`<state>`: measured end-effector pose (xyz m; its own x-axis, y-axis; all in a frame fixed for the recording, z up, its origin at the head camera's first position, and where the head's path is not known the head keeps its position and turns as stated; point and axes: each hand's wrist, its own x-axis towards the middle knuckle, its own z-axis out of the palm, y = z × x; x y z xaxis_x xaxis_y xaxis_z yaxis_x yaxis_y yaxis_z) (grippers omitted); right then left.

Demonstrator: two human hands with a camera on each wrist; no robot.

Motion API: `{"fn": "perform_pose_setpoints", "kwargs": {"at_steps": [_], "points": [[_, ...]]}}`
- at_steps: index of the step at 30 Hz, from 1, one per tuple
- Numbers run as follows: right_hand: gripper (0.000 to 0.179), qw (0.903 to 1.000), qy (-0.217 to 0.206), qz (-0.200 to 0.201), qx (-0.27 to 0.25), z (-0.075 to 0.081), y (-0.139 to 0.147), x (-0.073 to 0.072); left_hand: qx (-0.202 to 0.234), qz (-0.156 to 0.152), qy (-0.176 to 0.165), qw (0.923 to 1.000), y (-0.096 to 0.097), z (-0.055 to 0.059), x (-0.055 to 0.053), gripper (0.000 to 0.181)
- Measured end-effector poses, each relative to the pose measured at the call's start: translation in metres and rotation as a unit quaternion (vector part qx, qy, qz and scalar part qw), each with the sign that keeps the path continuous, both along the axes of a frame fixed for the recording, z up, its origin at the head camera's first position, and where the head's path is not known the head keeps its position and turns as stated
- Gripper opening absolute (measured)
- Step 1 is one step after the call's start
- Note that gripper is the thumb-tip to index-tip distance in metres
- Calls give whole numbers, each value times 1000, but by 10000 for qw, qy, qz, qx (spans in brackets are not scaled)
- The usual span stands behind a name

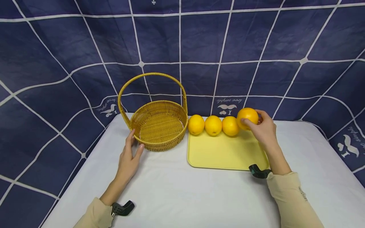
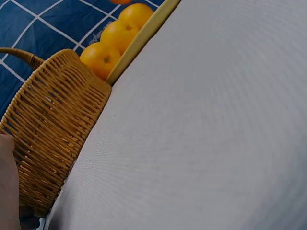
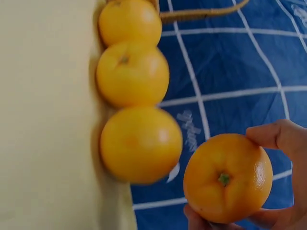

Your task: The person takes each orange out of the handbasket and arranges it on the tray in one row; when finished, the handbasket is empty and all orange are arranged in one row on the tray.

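Note:
On the right, my right hand (image 1: 264, 128) holds an orange (image 3: 228, 178) between thumb and fingers, its green stem end showing in the right wrist view. The orange is raised above the back right of a yellow tray (image 1: 225, 155). Three more oranges (image 1: 213, 125) sit in a row along the tray's back edge. To the left stands a woven basket (image 1: 162, 146) with a tall arched handle, and its inside holds nothing. My left hand (image 1: 128, 161) touches the basket's near left side, fingers fairly straight, fingertips at the rim and the thumb against the outer wall.
A white cloth (image 1: 182, 193) covers the table. Behind it hangs a dark blue curtain (image 1: 199, 41) with white grid lines. The leftmost orange (image 1: 196, 124) is close beside the basket's right side. A dark wrist device (image 1: 259, 171) sits above the tray's front right corner.

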<state>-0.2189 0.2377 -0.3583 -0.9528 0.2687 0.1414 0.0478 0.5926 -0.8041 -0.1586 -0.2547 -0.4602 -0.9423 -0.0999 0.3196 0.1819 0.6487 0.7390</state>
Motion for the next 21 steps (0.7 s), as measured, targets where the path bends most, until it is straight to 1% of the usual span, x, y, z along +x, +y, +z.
{"fn": "perform_pose_setpoints", "kwargs": {"at_steps": [3,6,9,14,21], "points": [[81,9996,63,-211,163,-8,8,-2,-33,33,-23,10000,1,1,1,71],[79,9989,146,-321,318,-17,13,-5,-66,75,-44,9999,1,1,1,71],[78,9984,148,-317,454,-27,16,-7,-52,73,-39,10000,1,1,1,71],[79,9977,-5,-255,630,-40,18,-9,-17,40,-42,10000,1,0,1,71],[77,9974,-65,-261,668,-50,20,-12,-11,52,-66,10000,0,0,0,71]]}}
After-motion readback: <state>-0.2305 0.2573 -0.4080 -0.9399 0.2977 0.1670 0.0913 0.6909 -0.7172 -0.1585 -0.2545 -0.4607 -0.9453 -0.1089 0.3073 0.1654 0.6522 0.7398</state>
